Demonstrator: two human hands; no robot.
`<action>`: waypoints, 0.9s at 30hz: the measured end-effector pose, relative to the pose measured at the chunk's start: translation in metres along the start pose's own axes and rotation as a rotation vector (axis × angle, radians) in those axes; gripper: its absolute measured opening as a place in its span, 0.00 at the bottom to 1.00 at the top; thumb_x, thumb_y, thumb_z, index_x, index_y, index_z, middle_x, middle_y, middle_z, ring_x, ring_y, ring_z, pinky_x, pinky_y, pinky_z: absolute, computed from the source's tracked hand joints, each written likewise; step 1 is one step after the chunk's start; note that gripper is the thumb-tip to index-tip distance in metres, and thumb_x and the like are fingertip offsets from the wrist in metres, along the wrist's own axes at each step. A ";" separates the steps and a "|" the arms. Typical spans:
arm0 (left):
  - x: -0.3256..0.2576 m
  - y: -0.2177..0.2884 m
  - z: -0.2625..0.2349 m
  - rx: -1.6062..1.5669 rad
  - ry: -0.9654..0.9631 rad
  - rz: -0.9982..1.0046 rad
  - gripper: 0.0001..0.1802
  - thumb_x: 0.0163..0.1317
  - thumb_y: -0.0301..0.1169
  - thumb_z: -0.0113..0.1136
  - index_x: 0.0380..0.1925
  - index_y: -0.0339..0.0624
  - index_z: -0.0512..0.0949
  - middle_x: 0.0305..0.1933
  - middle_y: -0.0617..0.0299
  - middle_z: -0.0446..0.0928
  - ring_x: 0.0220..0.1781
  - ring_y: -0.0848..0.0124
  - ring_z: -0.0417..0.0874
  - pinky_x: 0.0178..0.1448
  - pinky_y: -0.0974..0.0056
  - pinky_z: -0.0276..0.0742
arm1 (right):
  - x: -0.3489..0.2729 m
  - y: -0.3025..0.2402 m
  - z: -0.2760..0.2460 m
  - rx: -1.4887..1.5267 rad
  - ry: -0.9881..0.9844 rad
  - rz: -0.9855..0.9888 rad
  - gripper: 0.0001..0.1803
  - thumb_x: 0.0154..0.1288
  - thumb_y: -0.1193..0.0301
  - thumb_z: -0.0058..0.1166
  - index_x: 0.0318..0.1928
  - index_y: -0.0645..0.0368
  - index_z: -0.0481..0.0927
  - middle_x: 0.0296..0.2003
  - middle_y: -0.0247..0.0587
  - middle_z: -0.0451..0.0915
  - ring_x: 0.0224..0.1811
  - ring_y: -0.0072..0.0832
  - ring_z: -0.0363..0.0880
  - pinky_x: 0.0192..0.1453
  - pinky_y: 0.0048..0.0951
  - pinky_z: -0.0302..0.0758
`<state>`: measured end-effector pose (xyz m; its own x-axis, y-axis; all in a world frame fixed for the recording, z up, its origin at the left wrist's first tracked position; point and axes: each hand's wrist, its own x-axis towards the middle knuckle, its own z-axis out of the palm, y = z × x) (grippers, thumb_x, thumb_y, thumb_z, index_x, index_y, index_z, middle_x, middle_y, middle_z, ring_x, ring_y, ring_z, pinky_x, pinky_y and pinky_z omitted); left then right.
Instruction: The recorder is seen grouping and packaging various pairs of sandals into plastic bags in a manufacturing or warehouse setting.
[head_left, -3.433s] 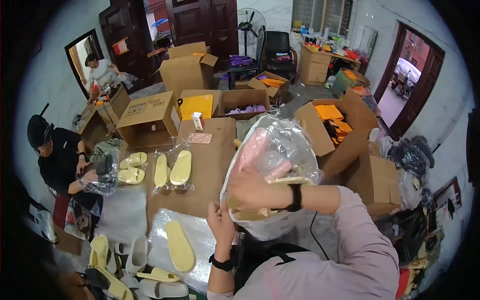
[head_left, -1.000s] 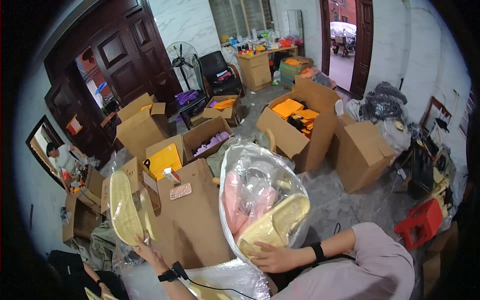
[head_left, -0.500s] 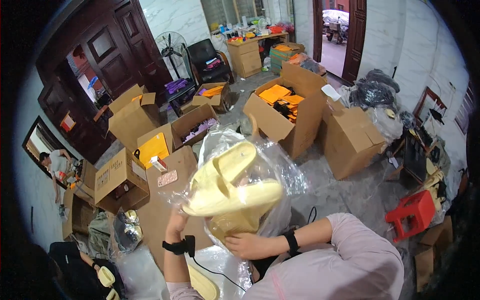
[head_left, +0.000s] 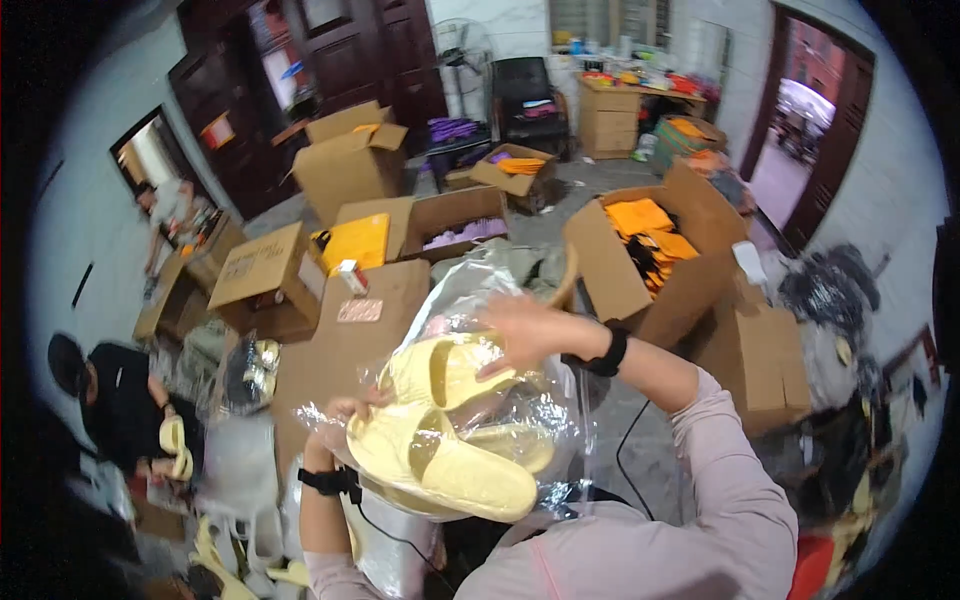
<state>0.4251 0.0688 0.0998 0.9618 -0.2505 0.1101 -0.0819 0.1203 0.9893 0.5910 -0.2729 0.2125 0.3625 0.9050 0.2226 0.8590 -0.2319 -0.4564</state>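
A clear plastic bag (head_left: 520,420) is held up close in front of me with a pair of pale yellow slippers (head_left: 440,440) inside it. My left hand (head_left: 350,408) grips the bag's lower left edge beside the slippers. My right hand (head_left: 525,330) lies against the upper part of the bag with its fingers spread over the film. Both wrists wear dark bands. Pink sleeves cover my arms.
A flat brown cardboard sheet (head_left: 340,340) lies below the bag. Open cartons stand around, one with orange goods (head_left: 645,225) at right, one with a yellow item (head_left: 355,240). A person in black (head_left: 115,400) sits at left holding yellow slippers. More slippers (head_left: 240,560) lie at lower left.
The slippers, earlier held up above the bag's mouth by my left hand, now sit inside the bag. My right hand has shifted from below the bag to its upper side.
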 end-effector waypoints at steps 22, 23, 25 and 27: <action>-0.027 0.010 0.153 1.362 1.257 -0.458 0.13 0.62 0.35 0.50 0.24 0.36 0.72 0.25 0.43 0.75 0.30 0.43 0.76 0.32 0.47 0.67 | -0.123 -0.010 0.070 1.898 0.512 0.627 0.37 0.65 0.84 0.37 0.70 0.42 0.41 0.62 0.46 0.59 0.59 0.35 0.68 0.59 0.35 0.70; -0.029 0.013 0.153 1.362 1.252 -0.456 0.13 0.62 0.35 0.50 0.24 0.36 0.72 0.25 0.43 0.75 0.30 0.43 0.76 0.32 0.47 0.67 | -0.121 -0.010 0.070 1.872 0.567 0.536 0.38 0.65 0.84 0.37 0.70 0.43 0.41 0.63 0.44 0.58 0.60 0.34 0.66 0.60 0.35 0.68; -0.036 0.018 0.155 1.278 1.215 -0.478 0.12 0.61 0.34 0.51 0.31 0.33 0.75 0.25 0.40 0.74 0.31 0.44 0.76 0.33 0.51 0.68 | -0.120 -0.013 0.072 1.840 0.626 0.449 0.38 0.64 0.84 0.37 0.70 0.44 0.40 0.63 0.42 0.58 0.61 0.33 0.64 0.61 0.34 0.66; -0.041 0.018 0.158 1.259 1.202 -0.473 0.12 0.61 0.33 0.51 0.31 0.33 0.75 0.26 0.40 0.74 0.31 0.44 0.76 0.33 0.51 0.68 | -0.119 -0.019 0.078 1.721 0.720 0.498 0.38 0.64 0.85 0.37 0.70 0.46 0.40 0.64 0.43 0.56 0.61 0.33 0.63 0.61 0.33 0.66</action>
<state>0.3429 -0.0700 0.1283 0.5571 0.7848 0.2715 0.6487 -0.6154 0.4476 0.5034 -0.3488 0.1272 0.8688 0.4799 -0.1222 -0.4147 0.5700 -0.7093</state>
